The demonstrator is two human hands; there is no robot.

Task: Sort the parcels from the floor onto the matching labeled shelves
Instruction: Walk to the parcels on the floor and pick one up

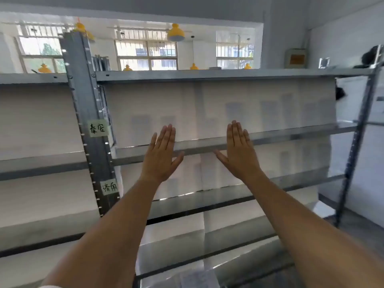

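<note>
Two bare forearms rise from the bottom edge toward a grey metal shelving unit, and at their ends the left hand and the right hand are held up flat, backs to the camera, fingers straight and together, thumbs angled toward each other, a clear gap between the two. Neither hand holds anything. Both hover in front of the unit's second metal shelf board, whether touching it or just short of it I cannot tell. On the unit's perforated grey upright post, left of the left hand, sit two pale green handwritten paper labels: the upper label level with the fingertips, the lower label one tier down, beside the left wrist. White sheeting backs the tiers behind the hands. The floor is out of view, apart from a blurred pale packet low against the unit between the forearms, possibly a parcel. My judgement is that this is a pause between parcels, with nothing in hand. The next move likely calls for turning down to the floor, taking up a parcel, reading its destination and matching it to one of the post's labels.
</note>
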